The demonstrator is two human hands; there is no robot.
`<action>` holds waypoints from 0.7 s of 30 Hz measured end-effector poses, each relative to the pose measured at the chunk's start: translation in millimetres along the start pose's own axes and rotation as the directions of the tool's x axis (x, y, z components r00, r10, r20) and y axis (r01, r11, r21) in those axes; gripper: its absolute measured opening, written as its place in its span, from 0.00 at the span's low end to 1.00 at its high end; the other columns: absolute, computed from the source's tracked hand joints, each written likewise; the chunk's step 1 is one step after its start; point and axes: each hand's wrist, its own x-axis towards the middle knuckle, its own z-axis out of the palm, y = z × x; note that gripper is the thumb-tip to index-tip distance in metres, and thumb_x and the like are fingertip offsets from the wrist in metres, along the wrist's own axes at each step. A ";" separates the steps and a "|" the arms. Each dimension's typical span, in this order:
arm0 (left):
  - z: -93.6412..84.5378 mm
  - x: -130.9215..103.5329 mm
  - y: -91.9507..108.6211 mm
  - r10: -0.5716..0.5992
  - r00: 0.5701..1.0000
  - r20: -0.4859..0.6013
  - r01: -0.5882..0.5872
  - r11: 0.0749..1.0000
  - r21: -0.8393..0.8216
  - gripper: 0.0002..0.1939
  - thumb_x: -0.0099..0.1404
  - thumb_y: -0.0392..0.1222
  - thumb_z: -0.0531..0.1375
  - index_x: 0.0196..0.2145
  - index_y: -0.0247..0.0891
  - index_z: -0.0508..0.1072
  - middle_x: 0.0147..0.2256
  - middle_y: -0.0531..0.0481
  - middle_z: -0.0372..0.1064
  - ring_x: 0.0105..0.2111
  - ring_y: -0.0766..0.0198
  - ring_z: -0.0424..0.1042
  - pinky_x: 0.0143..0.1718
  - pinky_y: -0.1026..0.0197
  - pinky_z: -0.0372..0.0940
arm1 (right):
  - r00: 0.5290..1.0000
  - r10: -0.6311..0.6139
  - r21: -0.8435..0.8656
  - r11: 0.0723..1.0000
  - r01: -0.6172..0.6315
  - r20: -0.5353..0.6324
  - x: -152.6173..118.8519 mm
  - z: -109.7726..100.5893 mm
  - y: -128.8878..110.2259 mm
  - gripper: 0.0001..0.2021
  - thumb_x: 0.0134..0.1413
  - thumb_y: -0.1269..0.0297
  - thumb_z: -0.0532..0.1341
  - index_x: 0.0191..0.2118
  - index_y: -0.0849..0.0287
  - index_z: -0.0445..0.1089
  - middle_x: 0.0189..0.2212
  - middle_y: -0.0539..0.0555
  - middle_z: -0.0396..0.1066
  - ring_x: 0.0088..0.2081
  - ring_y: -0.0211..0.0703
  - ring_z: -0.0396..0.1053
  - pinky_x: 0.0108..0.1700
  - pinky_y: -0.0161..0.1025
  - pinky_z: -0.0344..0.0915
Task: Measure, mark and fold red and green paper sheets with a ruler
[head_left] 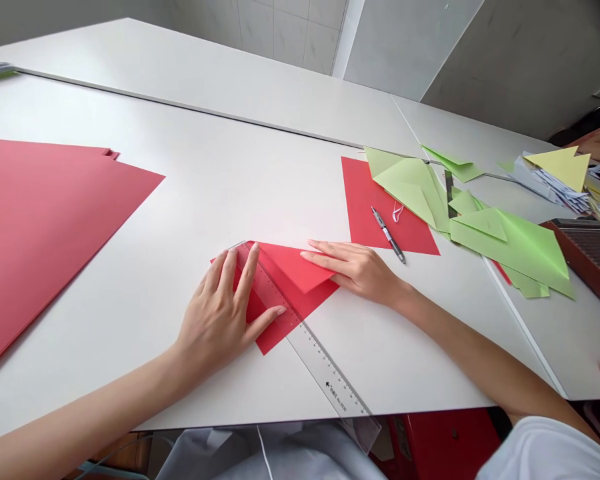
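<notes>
A small sheet of red paper [307, 303] lies at the table's front, part of it folded over into a flap [297, 267]. Across it runs a clear plastic ruler [325, 363], slanting down to the right and jutting past the table's edge. My left hand [225, 300] presses the ruler's upper end onto the paper, fingers spread. With its fingers together, my right hand [363, 270] grips the right corner of the folded flap; the thumb is hidden. Some of the paper's left part is under my left hand.
On the left lies a stack of large red sheets [55, 233]. A pen [389, 235] rests by another red sheet [363, 193]. Green paper pieces [510, 247], a dark-red paper trimmer [590, 267], a paper pile [555, 187] and another person's hand [597, 141] are at right.
</notes>
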 end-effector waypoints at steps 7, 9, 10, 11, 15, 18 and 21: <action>3.5 -4.2 -0.2 0.016 0.999 -0.042 -0.012 0.995 0.099 0.48 0.67 0.68 0.50 0.64 0.16 0.52 0.60 0.20 0.57 0.61 0.31 0.60 0.59 0.37 0.62 | 0.914 0.327 0.008 0.942 -0.335 -0.238 24.5 11.7 36.0 0.13 0.65 0.58 0.56 0.42 0.60 0.75 0.35 0.57 0.78 0.38 0.48 0.75 0.38 0.40 0.71; 3.0 -5.3 -0.1 0.028 0.999 -0.043 -0.022 0.991 0.129 0.47 0.67 0.68 0.49 0.62 0.15 0.55 0.59 0.19 0.59 0.60 0.31 0.61 0.57 0.38 0.64 | 0.908 0.340 -0.036 0.933 -0.359 -0.243 29.6 16.5 42.9 0.11 0.64 0.58 0.57 0.35 0.59 0.72 0.27 0.54 0.74 0.31 0.46 0.72 0.32 0.38 0.66; 2.6 -5.6 -0.1 0.037 0.998 -0.045 -0.030 0.990 0.141 0.47 0.68 0.68 0.49 0.61 0.15 0.56 0.59 0.20 0.59 0.60 0.31 0.62 0.57 0.38 0.65 | 0.907 0.345 -0.060 0.928 -0.369 -0.240 31.3 18.9 44.8 0.11 0.64 0.58 0.57 0.33 0.58 0.70 0.25 0.53 0.71 0.28 0.44 0.69 0.29 0.37 0.63; 2.1 -5.7 -0.2 0.045 0.998 -0.046 -0.037 0.988 0.150 0.46 0.68 0.68 0.48 0.61 0.16 0.56 0.58 0.20 0.60 0.59 0.32 0.62 0.57 0.38 0.65 | 0.907 0.350 -0.085 0.922 -0.377 -0.234 32.5 21.2 45.9 0.12 0.64 0.58 0.56 0.32 0.57 0.68 0.23 0.51 0.68 0.26 0.43 0.67 0.27 0.36 0.59; 1.0 -5.7 -0.9 0.040 0.998 -0.039 -0.033 0.987 0.159 0.46 0.67 0.68 0.48 0.62 0.19 0.55 0.59 0.21 0.60 0.59 0.32 0.63 0.57 0.38 0.66 | 0.910 0.363 -0.181 0.899 -0.399 -0.201 32.9 27.8 47.1 0.15 0.68 0.57 0.49 0.32 0.56 0.65 0.17 0.47 0.59 0.18 0.40 0.57 0.23 0.35 0.45; 0.9 -5.9 -1.4 0.027 0.999 -0.043 -0.020 0.989 0.145 0.46 0.67 0.68 0.48 0.62 0.20 0.55 0.59 0.21 0.59 0.59 0.32 0.62 0.56 0.38 0.67 | 0.908 0.375 -0.231 0.882 -0.412 -0.187 31.4 29.9 47.2 0.17 0.69 0.56 0.46 0.33 0.56 0.65 0.14 0.45 0.54 0.15 0.40 0.52 0.22 0.35 0.40; 1.1 -6.4 -1.4 0.026 0.998 -0.051 -0.019 0.991 0.136 0.46 0.67 0.68 0.50 0.62 0.19 0.55 0.59 0.20 0.59 0.60 0.31 0.61 0.55 0.38 0.67 | 0.904 0.384 -0.255 0.870 -0.422 -0.186 30.3 30.8 46.8 0.18 0.70 0.56 0.45 0.33 0.56 0.66 0.14 0.45 0.54 0.15 0.39 0.52 0.22 0.35 0.40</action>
